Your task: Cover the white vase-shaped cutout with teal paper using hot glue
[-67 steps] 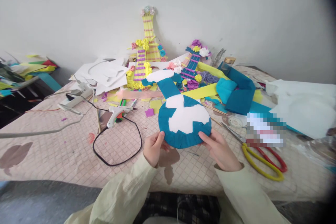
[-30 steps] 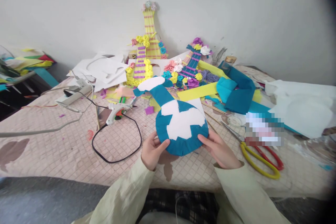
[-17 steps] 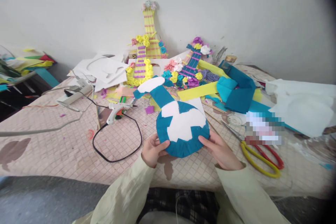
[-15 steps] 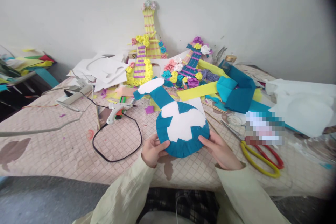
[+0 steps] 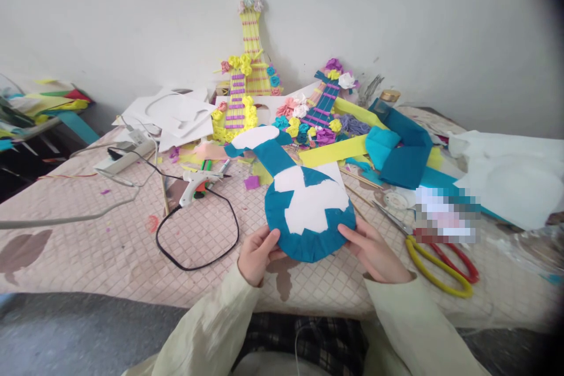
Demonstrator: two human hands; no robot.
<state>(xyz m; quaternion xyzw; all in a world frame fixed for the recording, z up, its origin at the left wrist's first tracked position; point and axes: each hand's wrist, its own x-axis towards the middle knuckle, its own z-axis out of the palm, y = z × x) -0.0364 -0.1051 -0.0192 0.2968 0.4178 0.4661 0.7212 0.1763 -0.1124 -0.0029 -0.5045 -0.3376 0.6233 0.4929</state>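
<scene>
A guitar-shaped cutout (image 5: 304,200), white card partly wrapped in teal crepe paper, lies tilted over the table's near edge, its neck pointing away to the left. My left hand (image 5: 256,254) pinches its round lower rim on the left, thumb on top. On the right side of that rim my right hand (image 5: 374,249) grips it, thumb over the teal edge. Both sleeves are pale cream.
A white glue gun (image 5: 198,183) with a black looped cord lies left of the cutout. Yellow and red scissors (image 5: 436,267) lie to the right. Finished paper guitars (image 5: 247,88) with flowers lean on the wall. Teal crepe paper (image 5: 403,153), white sheets (image 5: 176,114) and a power strip (image 5: 123,158) crowd the table.
The cutout has shifted slightly right and turned a little between my hands; both hands keep their grip on the lower rim. The view dipped a bit.
</scene>
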